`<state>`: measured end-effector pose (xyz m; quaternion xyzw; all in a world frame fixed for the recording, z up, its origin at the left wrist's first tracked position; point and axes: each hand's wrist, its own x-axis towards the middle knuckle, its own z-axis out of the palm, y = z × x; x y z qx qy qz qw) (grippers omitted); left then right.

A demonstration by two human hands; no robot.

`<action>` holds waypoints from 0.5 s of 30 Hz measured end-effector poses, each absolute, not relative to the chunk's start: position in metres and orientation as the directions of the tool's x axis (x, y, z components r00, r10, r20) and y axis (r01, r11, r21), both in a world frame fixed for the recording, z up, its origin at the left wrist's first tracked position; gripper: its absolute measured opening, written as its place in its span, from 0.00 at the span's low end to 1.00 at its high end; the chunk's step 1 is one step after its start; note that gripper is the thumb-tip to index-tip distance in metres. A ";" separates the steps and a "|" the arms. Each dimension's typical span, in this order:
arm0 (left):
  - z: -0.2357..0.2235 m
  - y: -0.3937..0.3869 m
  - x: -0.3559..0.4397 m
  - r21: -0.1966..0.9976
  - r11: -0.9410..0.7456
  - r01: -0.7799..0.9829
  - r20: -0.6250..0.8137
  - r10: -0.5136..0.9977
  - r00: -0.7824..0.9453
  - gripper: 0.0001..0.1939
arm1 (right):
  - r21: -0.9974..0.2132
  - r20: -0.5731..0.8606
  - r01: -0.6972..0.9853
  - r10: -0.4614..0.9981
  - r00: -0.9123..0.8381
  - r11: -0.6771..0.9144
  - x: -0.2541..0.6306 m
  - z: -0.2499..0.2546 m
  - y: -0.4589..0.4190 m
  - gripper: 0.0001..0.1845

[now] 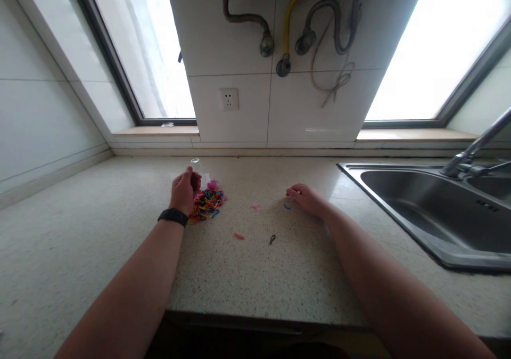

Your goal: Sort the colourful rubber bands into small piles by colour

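Your forearms extend over the front edge of the counter [239,279]. Left hand [184,189]: fingers drawn in narrowly beside a clear plastic item [204,179]; whether they grip it, you cannot tell. Colored bands [205,205] lie piled beside this hand. Right hand [305,196]: fingers curled near a blue band [287,206]; contents not discernible. Open counter separates the pile from the sink edge [393,230].
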<state>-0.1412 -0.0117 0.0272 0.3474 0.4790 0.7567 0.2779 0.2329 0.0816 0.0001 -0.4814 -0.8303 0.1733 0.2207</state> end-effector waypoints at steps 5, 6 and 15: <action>0.023 -0.009 -0.140 0.912 -0.399 -0.092 0.271 0.756 -0.596 0.18 | -0.487 0.258 0.713 0.863 -0.435 0.505 0.228 0.004 0.070 0.14; 0.023 -0.009 -0.140 0.912 -0.400 -0.090 0.273 0.756 -0.594 0.18 | -0.490 0.269 0.706 0.859 -0.435 0.511 0.227 0.006 0.067 0.14; 0.018 -0.007 -0.141 0.915 -0.401 -0.049 0.300 0.754 -0.585 0.20 | -0.526 0.441 0.562 0.769 -0.462 0.639 0.180 0.025 0.043 0.12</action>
